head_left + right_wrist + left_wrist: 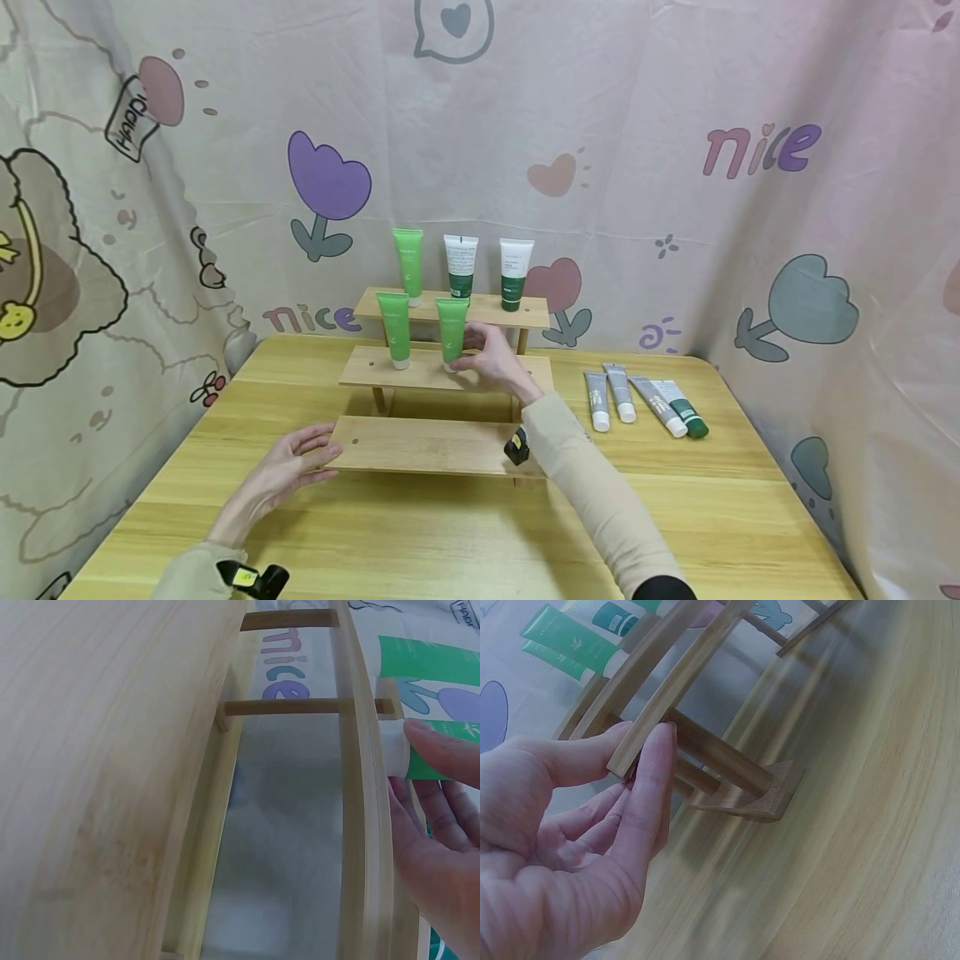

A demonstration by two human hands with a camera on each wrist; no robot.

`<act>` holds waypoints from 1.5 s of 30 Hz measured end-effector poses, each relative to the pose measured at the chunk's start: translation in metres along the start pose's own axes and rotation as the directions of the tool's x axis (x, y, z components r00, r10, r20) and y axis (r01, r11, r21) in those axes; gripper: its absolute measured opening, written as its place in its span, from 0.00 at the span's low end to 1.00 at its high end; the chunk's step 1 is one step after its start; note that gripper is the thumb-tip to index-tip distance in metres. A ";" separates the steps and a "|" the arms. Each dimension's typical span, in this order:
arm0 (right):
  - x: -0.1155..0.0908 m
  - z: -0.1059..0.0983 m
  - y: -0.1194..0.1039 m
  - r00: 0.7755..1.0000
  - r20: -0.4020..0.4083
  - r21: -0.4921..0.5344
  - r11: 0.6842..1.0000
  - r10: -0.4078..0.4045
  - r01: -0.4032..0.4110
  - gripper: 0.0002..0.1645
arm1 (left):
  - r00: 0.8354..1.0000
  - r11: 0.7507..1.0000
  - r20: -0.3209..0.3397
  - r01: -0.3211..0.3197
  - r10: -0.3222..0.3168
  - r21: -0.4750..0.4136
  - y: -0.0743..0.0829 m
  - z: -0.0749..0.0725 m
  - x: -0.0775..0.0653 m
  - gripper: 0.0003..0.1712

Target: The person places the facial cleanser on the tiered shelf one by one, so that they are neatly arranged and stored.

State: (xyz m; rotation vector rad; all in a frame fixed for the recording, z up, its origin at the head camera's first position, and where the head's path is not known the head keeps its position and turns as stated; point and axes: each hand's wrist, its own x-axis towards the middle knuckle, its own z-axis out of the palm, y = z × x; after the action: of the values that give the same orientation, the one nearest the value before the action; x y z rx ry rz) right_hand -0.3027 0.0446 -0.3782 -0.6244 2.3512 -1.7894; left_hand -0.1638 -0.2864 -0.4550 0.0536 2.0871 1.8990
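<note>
In the head view my right hand (493, 358) holds a green squeeze tube (452, 325) near its white cap, which stands on the middle tier of a wooden stepped rack (442, 446). The right wrist view shows my thumb on the tube (442, 759), its cap at the shelf's edge. My left hand (288, 462) pinches the left end of the lowest tier; in the left wrist view the shelf board (649, 731) lies between thumb and fingers. Another green tube (395, 329) stands to the left on the same tier.
On the top tier stand a green tube (408, 262) and two white-and-green tubes, one at centre (461, 260) and one at right (515, 267). Several tubes lie on the wooden table (712, 500) right of the rack, among them a grey one (597, 400). A patterned curtain (637, 100) hangs behind.
</note>
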 end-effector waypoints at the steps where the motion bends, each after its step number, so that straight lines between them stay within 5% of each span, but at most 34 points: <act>1: 0.000 0.000 0.000 1.000 -0.001 -0.006 1.000 -0.002 0.002 0.29 | 1.000 1.000 0.001 -0.001 0.001 0.001 0.000 0.000 0.000 0.44; 31: 0.000 0.000 -0.003 1.000 0.006 -0.058 0.998 0.004 -0.004 0.30 | 1.000 1.000 0.021 -0.005 0.005 -0.009 -0.002 -0.002 0.001 0.45; 45: -0.011 -0.011 -0.006 0.997 0.017 -0.037 0.996 -0.077 0.078 0.29 | 1.000 1.000 0.019 -0.005 0.005 -0.018 -0.002 -0.001 0.001 0.45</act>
State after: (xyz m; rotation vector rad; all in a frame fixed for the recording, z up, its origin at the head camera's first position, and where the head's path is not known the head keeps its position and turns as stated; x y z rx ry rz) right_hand -0.2948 0.0570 -0.3708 -0.7420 2.3863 -1.7681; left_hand -0.1643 -0.2876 -0.4570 0.0726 2.0596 1.9118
